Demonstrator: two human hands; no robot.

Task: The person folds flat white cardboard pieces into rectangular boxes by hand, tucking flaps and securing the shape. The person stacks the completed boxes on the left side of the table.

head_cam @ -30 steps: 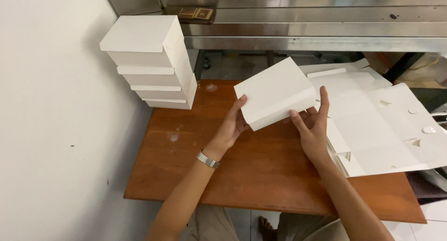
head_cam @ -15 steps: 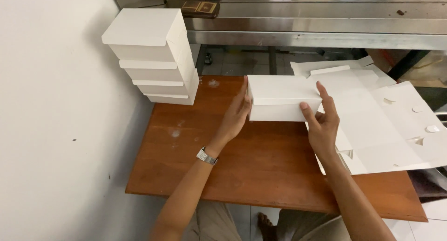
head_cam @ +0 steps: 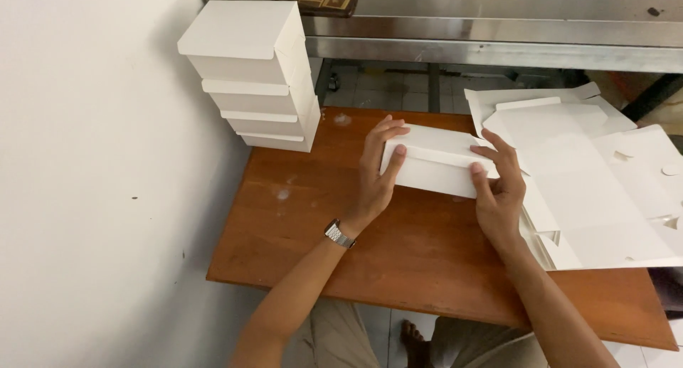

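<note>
Bare forearms, no sleeves — a silver metal-band wristwatch (head_cam: 339,233) on the left wrist; a bare foot (head_cam: 416,337) below.

On the worktop (head_cam: 420,247), 4 stacked boxes (head_cam: 252,73) lie beyond the left hand (head_cam: 376,176); flat cartons (head_cam: 590,183) beside the right hand (head_cam: 496,190)

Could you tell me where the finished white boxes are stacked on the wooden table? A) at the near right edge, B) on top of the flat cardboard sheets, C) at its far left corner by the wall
C: the stack of white boxes stands at the far left corner of the wooden table, beside the white wall.
</note>
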